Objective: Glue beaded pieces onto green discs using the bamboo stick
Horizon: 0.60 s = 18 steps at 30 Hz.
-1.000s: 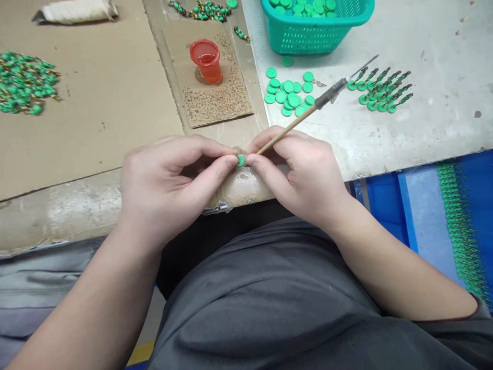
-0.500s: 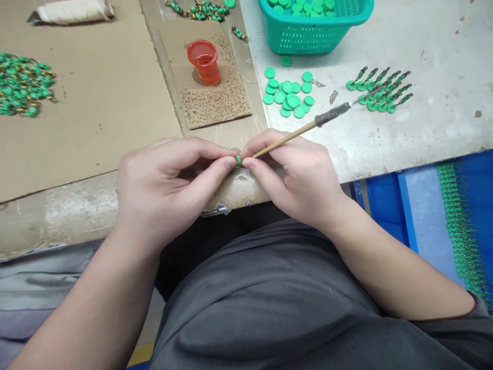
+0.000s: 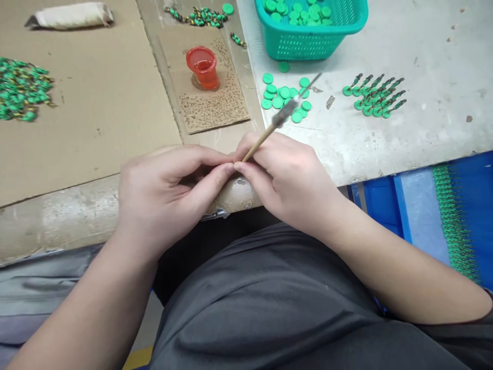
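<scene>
My left hand [image 3: 165, 190] is closed in a pinch at the table's front edge. The small green piece seen in its fingertips a moment earlier is now hidden. Against those fingertips press the thumb and finger of my right hand [image 3: 288, 174], which grips a thin wooden-handled tool [image 3: 264, 136]. This tool has a dark collar and a slim, pointed metal-looking tip, slanting up to the right. Loose green discs [image 3: 285, 92] lie beyond my right hand. Past the left hand, a red cup [image 3: 208, 79] of liquid stands on a speckled cardboard piece [image 3: 215, 115].
A green basket [image 3: 304, 46] of discs stands at the back. Green discs with dark stems [image 3: 375, 100] stand in rows to the right. Green-and-black pieces are heaped [image 3: 25, 90] at the left, near a whitish roll [image 3: 69, 15]. Blue trays [image 3: 385, 205] sit below the right edge.
My hands have come together, hiding the small green piece. The tool in my right hand has swung to a steeper slant, its tip moving left. The view has shifted slightly.
</scene>
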Motion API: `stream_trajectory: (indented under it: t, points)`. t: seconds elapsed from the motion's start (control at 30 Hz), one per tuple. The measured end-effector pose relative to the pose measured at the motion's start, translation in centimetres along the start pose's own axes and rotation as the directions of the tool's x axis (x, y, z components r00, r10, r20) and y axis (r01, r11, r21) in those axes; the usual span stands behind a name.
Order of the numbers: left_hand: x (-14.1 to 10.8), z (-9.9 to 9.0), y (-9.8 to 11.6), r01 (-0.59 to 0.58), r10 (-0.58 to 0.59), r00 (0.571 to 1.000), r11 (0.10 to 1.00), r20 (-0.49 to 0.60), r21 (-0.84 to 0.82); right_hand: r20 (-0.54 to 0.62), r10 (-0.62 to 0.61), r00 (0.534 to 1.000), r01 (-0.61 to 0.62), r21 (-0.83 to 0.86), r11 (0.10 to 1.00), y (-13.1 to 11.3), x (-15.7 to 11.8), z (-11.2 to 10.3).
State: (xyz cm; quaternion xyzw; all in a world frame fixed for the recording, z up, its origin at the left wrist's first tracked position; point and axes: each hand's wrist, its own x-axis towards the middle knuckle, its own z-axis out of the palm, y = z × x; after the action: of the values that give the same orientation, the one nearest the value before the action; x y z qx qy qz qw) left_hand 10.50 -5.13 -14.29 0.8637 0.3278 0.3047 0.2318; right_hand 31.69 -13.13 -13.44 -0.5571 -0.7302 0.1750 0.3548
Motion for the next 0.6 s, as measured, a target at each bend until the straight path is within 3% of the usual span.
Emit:
stream_trajectory:
  t: [0.3,0.43,0.6]
  points:
    - [0.0,0.0,-0.3,-0.014,0.014,1.000,1.000,0.012,-0.028,0.021,0.103,0.994,-0.103,-0.018,0.995,0.9,0.3,-1.2]
    - [0.1,-0.1,0.0,-0.023,0.023,1.000,0.999,0.000,-0.032,0.070,0.142,0.987,-0.129,-0.165,0.978,1.2,0.8,-1.7]
    - [0.2,-0.2,0.4,-0.003,0.003,1.000,0.999,0.000,-0.037,0.169,0.047,0.985,-0.019,-0.165,0.986,2.0,1.9,-1.8]
